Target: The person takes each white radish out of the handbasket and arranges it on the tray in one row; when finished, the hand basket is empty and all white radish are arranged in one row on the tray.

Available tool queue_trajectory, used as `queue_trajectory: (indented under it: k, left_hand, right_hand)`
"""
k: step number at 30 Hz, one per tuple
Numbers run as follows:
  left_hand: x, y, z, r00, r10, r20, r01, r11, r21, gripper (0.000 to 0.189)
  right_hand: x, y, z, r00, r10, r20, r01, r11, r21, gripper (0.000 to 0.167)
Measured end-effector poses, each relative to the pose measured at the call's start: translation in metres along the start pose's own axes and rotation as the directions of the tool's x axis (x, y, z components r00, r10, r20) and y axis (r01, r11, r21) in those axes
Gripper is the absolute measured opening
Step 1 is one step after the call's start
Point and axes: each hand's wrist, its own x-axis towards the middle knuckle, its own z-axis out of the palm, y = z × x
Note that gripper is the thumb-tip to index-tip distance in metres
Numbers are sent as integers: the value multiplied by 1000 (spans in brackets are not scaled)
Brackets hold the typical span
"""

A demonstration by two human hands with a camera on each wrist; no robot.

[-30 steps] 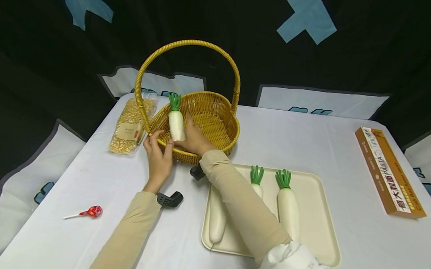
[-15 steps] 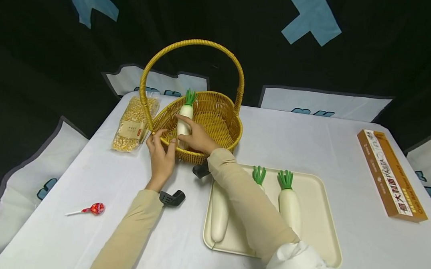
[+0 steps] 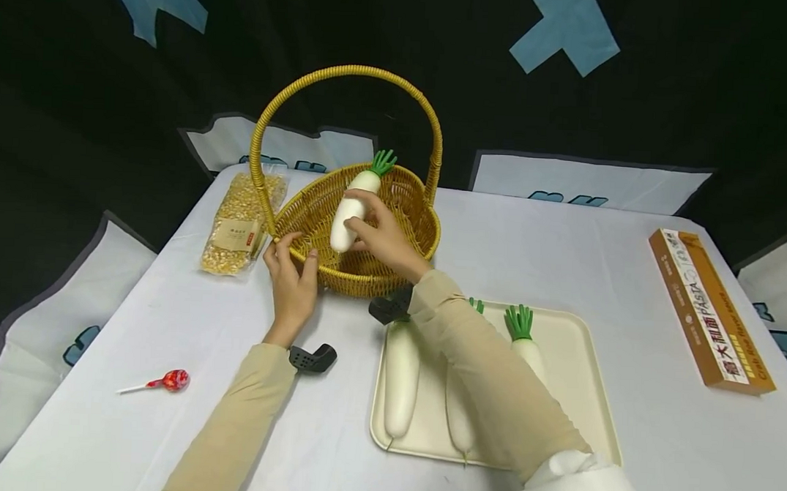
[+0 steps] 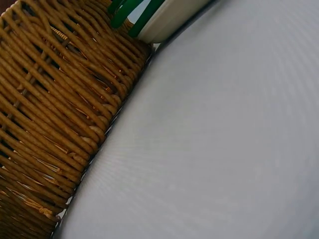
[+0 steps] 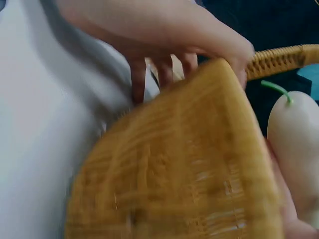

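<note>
My right hand [image 3: 384, 234] pinches a white radish [image 3: 352, 213] with green leaf stubs, thumb on one side and fingers on the other. The radish is tilted over the yellow wicker basket [image 3: 365, 284], leaves toward the back right and root end toward the front left. In the right wrist view the root end of the radish [image 5: 294, 134] shows beside the basket wall. My left hand [image 3: 290, 288] grips the basket's front left rim, fingers outside it, as the right wrist view also shows. The left wrist view holds the basket's woven outer side [image 4: 60, 99].
A cream tray [image 3: 581, 385] with three more radishes lies in front of the basket, partly under my right forearm. A bag of corn kernels [image 3: 236, 231] lies left of the basket. A lollipop [image 3: 175, 380] is at the front left, a pasta box [image 3: 710, 310] far right.
My right hand has brought the radish up and to the right from the basket's left inner side, tilting its leaves rightward. The left hand stays on the rim.
</note>
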Motion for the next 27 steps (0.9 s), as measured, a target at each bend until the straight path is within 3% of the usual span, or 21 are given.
queue_trajectory:
  k: [6,10,17,21,27]
  left_hand:
    - [1,-1,-1,1000,-7,13,7,1000,-8,41]
    - [0,-2,-3,1000,-9,15,9,1000,-9,42]
    - [1,-2,-4,1000,-1,9,1,1000,-13,42]
    - [1,-1,-2,1000,-2,11,2,1000,-19,43]
    - [0,2,-2,1000,-7,23,7,1000,-24,43]
  right_hand:
    - [-17,4,-33,999,-30,-20,30,1000,-4,42]
    - [-45,2,-60,999,-30,25,31,999,-44,40]
    - [-120,-3,-102,992,45,114,-30,991,-130,44]
    - [-168,-2,-131,992,85,90,-64,974,-215,48]
    - [-235,11,-165,985,173,19,-155,920,-360,65]
